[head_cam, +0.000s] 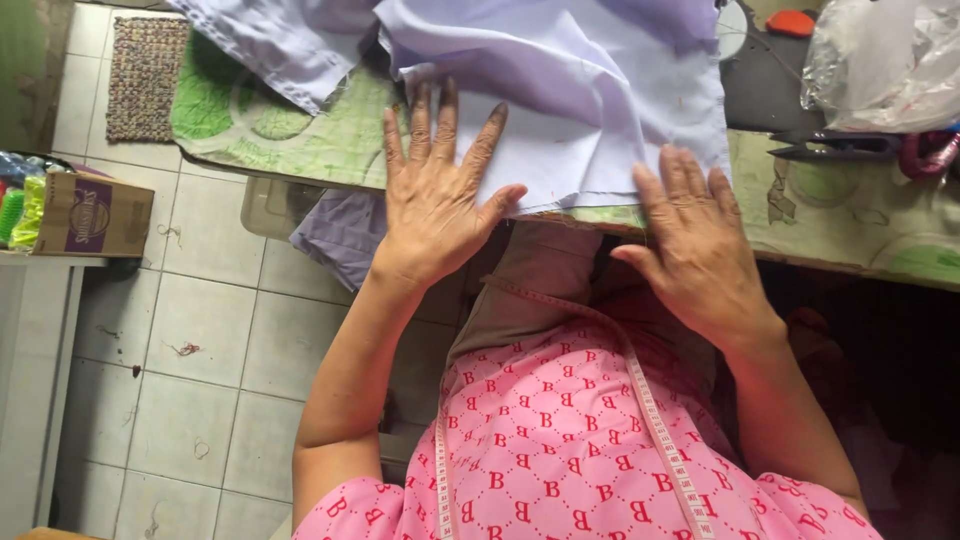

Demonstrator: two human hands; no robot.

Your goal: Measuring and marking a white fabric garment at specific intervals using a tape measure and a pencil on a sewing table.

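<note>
A pale lilac cloth (590,90) lies spread over a table covered in a green-patterned sheet (340,140). My left hand (440,190) rests flat on the cloth's near left corner, fingers spread. My right hand (695,240) lies flat at the cloth's near right edge, partly over the table's rim, fingers together and pointing away. Neither hand grips anything. A pink measuring tape (650,410) hangs round my neck over a pink patterned top.
Dark scissors (835,147) lie on the table at the right, near a clear plastic bag (885,65) and a pink object (925,155). A cardboard box (95,215) stands at the left. A woven mat (145,75) lies on the tiled floor. More lilac fabric (345,235) hangs below the table.
</note>
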